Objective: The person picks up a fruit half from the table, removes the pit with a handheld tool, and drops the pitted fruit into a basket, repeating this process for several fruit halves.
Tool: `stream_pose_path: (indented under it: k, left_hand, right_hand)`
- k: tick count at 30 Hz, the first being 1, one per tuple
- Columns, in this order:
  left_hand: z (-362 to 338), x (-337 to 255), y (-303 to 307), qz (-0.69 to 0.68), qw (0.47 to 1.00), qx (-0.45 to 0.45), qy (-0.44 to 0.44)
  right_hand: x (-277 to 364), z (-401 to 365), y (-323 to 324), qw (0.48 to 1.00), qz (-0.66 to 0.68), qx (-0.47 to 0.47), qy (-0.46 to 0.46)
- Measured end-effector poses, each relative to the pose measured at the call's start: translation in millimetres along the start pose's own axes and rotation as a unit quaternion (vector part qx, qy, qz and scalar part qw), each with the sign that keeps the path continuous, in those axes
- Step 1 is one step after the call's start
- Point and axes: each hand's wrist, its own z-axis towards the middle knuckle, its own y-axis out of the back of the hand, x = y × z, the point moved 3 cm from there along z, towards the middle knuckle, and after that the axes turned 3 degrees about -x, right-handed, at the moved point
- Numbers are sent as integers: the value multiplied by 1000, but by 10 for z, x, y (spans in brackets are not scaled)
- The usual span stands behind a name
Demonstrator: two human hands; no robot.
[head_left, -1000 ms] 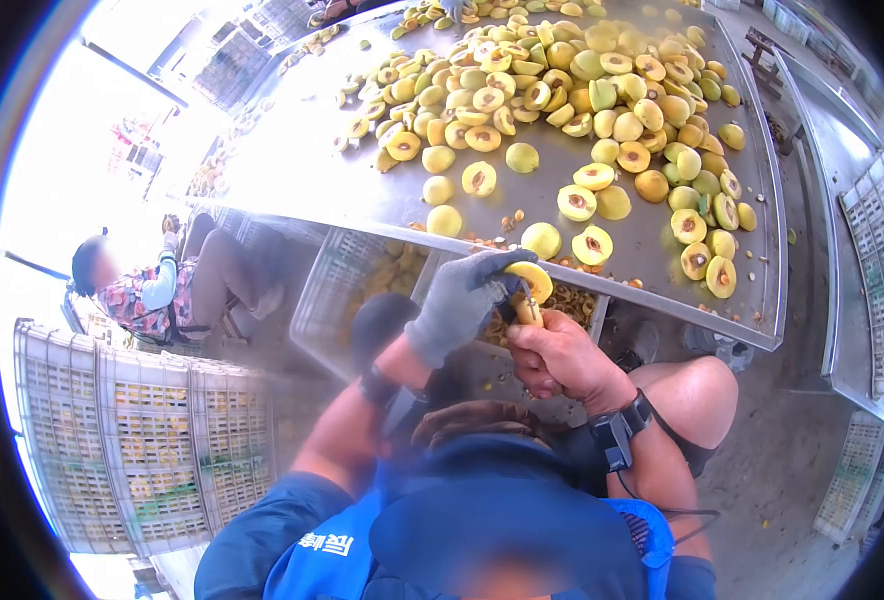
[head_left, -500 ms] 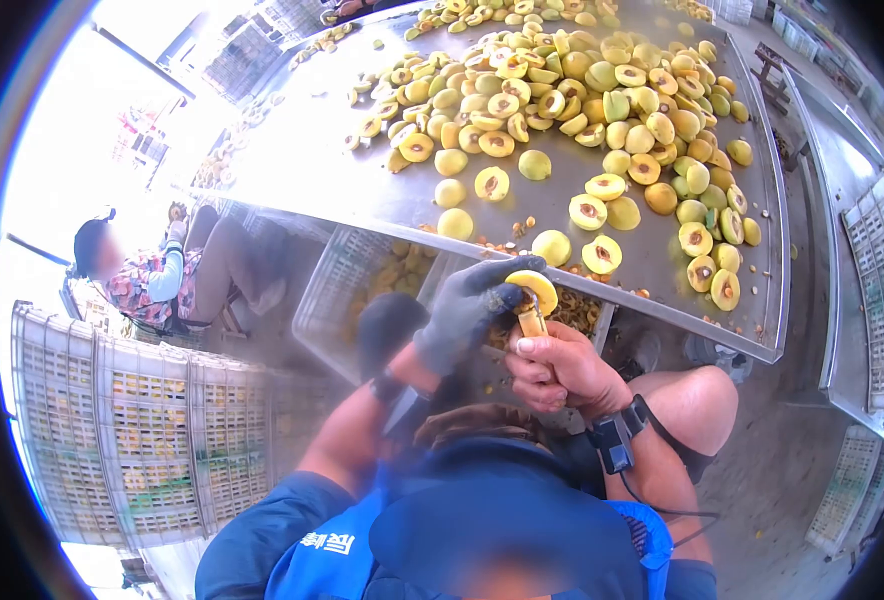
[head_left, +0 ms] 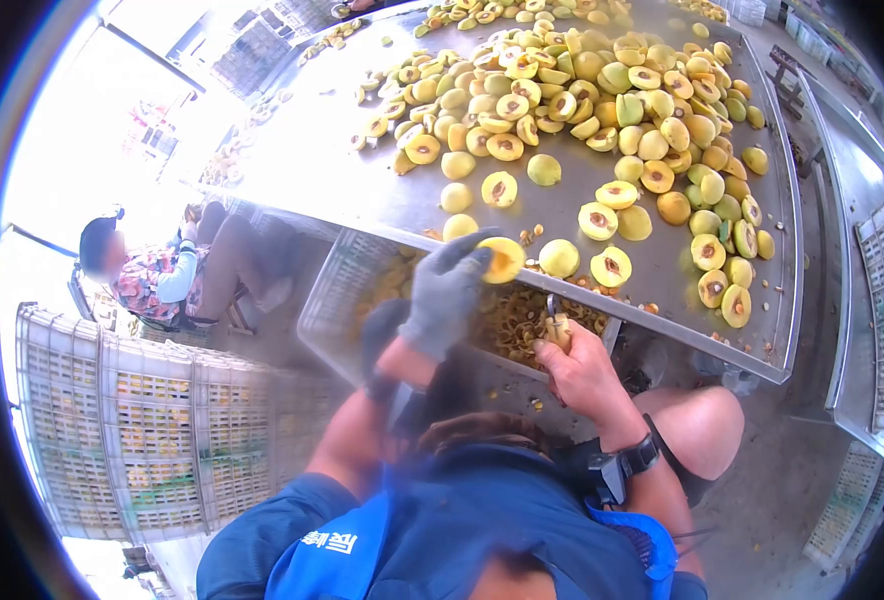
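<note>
My left hand (head_left: 440, 305), in a dark grey glove, pinches a yellow peach half (head_left: 505, 260) near the metal table's front edge. Its cut face shows a hollow orange middle. Lower and to the right, my bare right hand (head_left: 584, 372) is wrapped round the short wooden handle of a pitting knife (head_left: 558, 330). The tool's curved metal tip points up and stands apart from the fruit. Beyond both hands, several cut peach halves (head_left: 610, 266) lie on the table, some with brown pits or pit hollows showing.
A large heap of peach halves (head_left: 582, 90) covers much of the metal table (head_left: 382, 200). Below its edge stand a crate of pits and scraps (head_left: 522, 325) and a white plastic crate (head_left: 314, 318). Stacked crates (head_left: 152, 430) rise at left, near a seated person (head_left: 157, 275).
My hands have parted. The pitting knife has come out of the peach half and moved right; my left hand has carried the half left and up, its hollow now showing.
</note>
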Motion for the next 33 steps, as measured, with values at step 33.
stream_pose_path:
  k: [33]
  left_hand:
    - [171,-316,-660,376,850,281,-237]
  right_hand:
    - [220,85,180,989,-110,-92,23]
